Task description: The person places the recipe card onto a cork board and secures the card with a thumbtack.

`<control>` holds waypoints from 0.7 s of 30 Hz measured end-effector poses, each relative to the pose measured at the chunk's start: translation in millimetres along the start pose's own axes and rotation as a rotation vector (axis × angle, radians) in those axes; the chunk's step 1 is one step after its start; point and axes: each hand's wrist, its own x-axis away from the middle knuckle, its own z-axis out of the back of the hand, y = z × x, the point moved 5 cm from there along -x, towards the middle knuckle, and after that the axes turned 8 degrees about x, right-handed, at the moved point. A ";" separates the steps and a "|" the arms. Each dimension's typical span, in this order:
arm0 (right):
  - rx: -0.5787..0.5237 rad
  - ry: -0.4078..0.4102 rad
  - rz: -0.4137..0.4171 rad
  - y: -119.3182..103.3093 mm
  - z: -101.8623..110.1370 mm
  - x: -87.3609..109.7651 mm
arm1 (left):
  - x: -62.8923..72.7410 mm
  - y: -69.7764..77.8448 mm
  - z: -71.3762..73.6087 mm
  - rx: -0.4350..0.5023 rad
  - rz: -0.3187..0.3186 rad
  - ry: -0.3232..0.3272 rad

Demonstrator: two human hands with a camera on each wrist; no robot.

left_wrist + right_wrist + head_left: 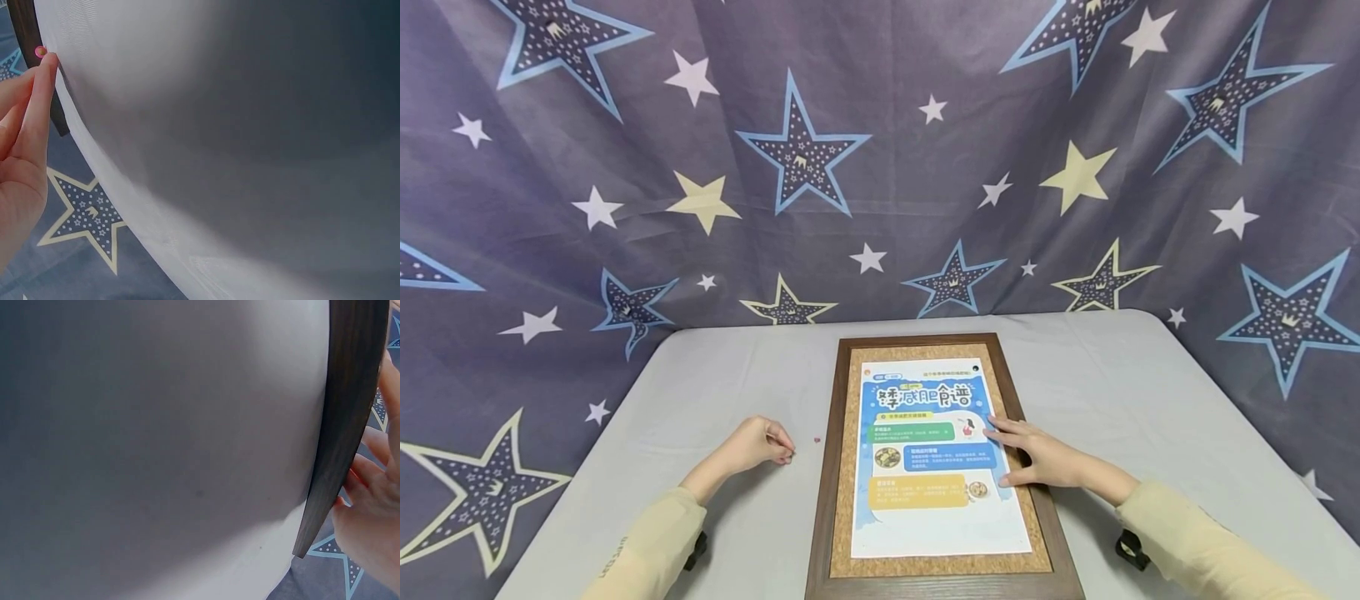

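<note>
My left hand (pixel 758 442) is just over the table, left of the corkboard, its thumb and fingers pinched together at the tips. In the left wrist view, a small pink pushpin (pixel 40 52) shows at those fingertips. A second small reddish pin (pixel 817 439) lies on the table between this hand and the board. The cork board (pixel 940 567) has a dark wooden frame and bears a printed paper poster (pixel 940 533), with an orange pin (pixel 867 372) and a black pin (pixel 976 367) at its top corners. My right hand (pixel 1037 454) spreads its fingers over the poster's right edge and the frame.
A light grey cloth covers the table (pixel 737 367). Behind it hangs a dark curtain with stars (pixel 880 233). The board's wooden frame (pixel 344 400) rises along the right side of the right wrist view.
</note>
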 end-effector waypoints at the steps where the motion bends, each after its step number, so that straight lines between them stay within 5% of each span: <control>1: 0.001 0.000 0.000 0.1 0.0 0.0 | 1.3 4.4 -0.7 0.001 -0.003 -0.001; 6: 0.007 0.005 0.003 0.7 -0.4 0.1 | 5.1 16.4 -2.6 0.019 -0.005 -0.007; 13: 0.007 0.008 0.001 0.4 0.2 -0.2 | -4.4 -10.5 1.4 0.019 0.017 0.010; 21: 0.012 0.010 0.000 1.8 -1.0 -0.3 | -5.1 -9.9 -0.3 0.092 0.031 0.004</control>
